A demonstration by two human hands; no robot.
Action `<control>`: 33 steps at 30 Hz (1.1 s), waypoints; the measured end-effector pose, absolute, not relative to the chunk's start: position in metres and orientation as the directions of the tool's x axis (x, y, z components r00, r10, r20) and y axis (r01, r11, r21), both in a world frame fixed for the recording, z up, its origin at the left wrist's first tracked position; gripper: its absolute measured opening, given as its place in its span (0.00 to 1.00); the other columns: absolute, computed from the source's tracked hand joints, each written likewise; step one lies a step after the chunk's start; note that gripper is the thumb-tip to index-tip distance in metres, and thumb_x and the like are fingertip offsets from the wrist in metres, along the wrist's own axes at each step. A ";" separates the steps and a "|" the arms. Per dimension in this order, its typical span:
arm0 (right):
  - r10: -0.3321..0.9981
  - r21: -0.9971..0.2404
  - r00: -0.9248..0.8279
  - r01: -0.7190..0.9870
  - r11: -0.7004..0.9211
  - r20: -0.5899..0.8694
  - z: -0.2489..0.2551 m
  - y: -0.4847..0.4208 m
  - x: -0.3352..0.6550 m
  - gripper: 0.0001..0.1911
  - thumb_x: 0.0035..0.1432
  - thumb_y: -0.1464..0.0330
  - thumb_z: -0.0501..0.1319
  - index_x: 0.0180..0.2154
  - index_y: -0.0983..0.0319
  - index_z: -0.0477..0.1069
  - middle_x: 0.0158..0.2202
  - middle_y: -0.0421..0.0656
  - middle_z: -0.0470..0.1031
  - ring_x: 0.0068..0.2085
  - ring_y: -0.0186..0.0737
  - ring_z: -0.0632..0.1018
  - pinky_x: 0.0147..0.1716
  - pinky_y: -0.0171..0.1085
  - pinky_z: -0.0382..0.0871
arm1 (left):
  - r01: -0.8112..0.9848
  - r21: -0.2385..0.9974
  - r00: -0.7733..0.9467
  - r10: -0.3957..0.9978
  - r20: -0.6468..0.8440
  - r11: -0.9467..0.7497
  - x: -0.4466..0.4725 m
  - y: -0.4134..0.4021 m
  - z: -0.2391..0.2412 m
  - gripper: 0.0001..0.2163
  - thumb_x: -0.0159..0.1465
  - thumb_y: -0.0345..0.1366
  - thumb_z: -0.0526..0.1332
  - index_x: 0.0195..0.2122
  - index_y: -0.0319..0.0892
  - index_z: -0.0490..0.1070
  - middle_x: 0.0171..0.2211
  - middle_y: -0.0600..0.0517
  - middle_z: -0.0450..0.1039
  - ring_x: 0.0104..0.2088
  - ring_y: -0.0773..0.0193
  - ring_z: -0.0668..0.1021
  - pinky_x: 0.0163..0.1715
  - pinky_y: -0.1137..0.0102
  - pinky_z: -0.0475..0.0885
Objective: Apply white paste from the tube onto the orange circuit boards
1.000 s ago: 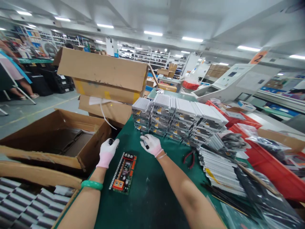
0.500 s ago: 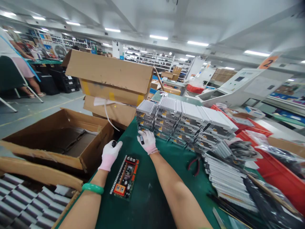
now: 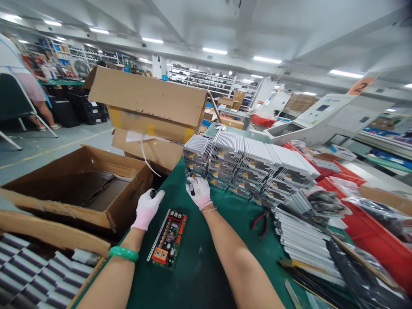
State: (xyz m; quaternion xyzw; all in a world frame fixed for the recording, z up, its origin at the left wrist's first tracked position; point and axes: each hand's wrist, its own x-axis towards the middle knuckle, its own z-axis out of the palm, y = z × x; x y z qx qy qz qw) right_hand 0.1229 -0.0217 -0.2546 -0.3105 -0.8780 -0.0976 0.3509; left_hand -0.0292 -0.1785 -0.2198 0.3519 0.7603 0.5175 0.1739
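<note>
My left hand (image 3: 147,210), in a white glove, is closed around a small black rounded piece (image 3: 153,194) whose tip shows at the thumb. Gloved as well, my right hand (image 3: 200,193) grips a small black piece with a pale face (image 3: 192,189); its kind is too small to tell. Below and between them a circuit board (image 3: 169,240) lies flat on the green tabletop (image 3: 206,266), with a perforated metal strip along its left side. Just beyond my right hand stand stacked finned aluminium housings (image 3: 225,159).
Red-handled pliers (image 3: 261,223) and a pile of metal strips (image 3: 309,249) lie to the right, by red bins (image 3: 370,227). Open cardboard boxes (image 3: 109,210) stand on the left, one holding grey metal parts (image 3: 41,274). A person (image 3: 28,81) stands far left.
Both hands stay almost where they were, still closed on their small black pieces. The person at far left has shifted slightly. The board lies still.
</note>
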 end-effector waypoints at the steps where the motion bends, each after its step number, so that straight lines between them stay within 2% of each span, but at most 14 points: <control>1: 0.467 -0.041 -0.559 0.610 0.792 0.685 -0.255 -0.024 0.127 0.13 0.63 0.64 0.55 0.46 0.58 0.72 0.38 0.46 0.73 0.40 0.42 0.72 0.41 0.40 0.59 | 0.355 0.909 -0.690 0.717 0.098 0.218 -0.029 -0.179 -0.219 0.18 0.52 0.52 0.58 0.18 0.42 0.63 0.16 0.55 0.65 0.22 0.65 0.68 0.25 0.70 0.60; 5: 0.398 -0.015 -0.537 0.582 0.813 0.744 -0.256 -0.031 0.156 0.14 0.62 0.63 0.56 0.47 0.58 0.71 0.39 0.45 0.74 0.40 0.43 0.72 0.43 0.41 0.59 | 0.357 0.906 -0.686 0.722 0.091 0.226 -0.028 -0.180 -0.218 0.18 0.52 0.52 0.58 0.18 0.42 0.62 0.17 0.54 0.66 0.22 0.64 0.68 0.26 0.70 0.61; 9: 0.295 -0.025 -0.364 0.591 0.807 0.883 -0.256 -0.031 0.178 0.13 0.63 0.64 0.55 0.46 0.61 0.70 0.38 0.47 0.76 0.40 0.43 0.73 0.44 0.41 0.61 | 0.364 0.898 -0.688 0.721 0.082 0.245 -0.028 -0.179 -0.218 0.18 0.52 0.52 0.58 0.19 0.42 0.63 0.17 0.54 0.66 0.23 0.64 0.68 0.26 0.70 0.60; 11: 0.275 -0.029 -0.321 0.603 0.797 0.906 -0.257 -0.029 0.181 0.12 0.63 0.64 0.55 0.45 0.62 0.70 0.38 0.47 0.76 0.40 0.43 0.74 0.44 0.41 0.61 | 0.367 0.896 -0.686 0.723 0.080 0.249 -0.027 -0.180 -0.217 0.18 0.52 0.52 0.58 0.19 0.42 0.63 0.17 0.54 0.66 0.23 0.64 0.68 0.26 0.70 0.60; 23: 0.340 -0.035 -0.378 0.624 0.781 0.861 -0.261 -0.022 0.176 0.12 0.63 0.64 0.56 0.46 0.60 0.70 0.39 0.47 0.77 0.40 0.43 0.74 0.42 0.41 0.60 | 0.384 0.891 -0.681 0.726 0.096 0.243 -0.029 -0.179 -0.219 0.18 0.53 0.52 0.57 0.18 0.42 0.62 0.17 0.55 0.65 0.22 0.65 0.68 0.26 0.70 0.60; 30: 0.300 -0.042 -0.349 0.589 0.807 0.888 -0.256 -0.032 0.180 0.12 0.62 0.66 0.56 0.46 0.61 0.69 0.38 0.47 0.76 0.39 0.44 0.74 0.41 0.42 0.62 | 0.388 0.890 -0.677 0.729 0.098 0.241 -0.030 -0.178 -0.221 0.18 0.54 0.52 0.57 0.19 0.42 0.63 0.18 0.54 0.66 0.23 0.64 0.68 0.27 0.70 0.60; 33: 0.237 0.002 -0.434 0.483 0.876 0.869 -0.239 -0.040 0.176 0.13 0.61 0.66 0.56 0.47 0.60 0.68 0.39 0.47 0.76 0.41 0.45 0.74 0.44 0.44 0.63 | 0.391 0.889 -0.677 0.729 0.101 0.239 -0.029 -0.179 -0.220 0.17 0.54 0.51 0.57 0.18 0.42 0.62 0.17 0.54 0.66 0.23 0.64 0.68 0.27 0.70 0.60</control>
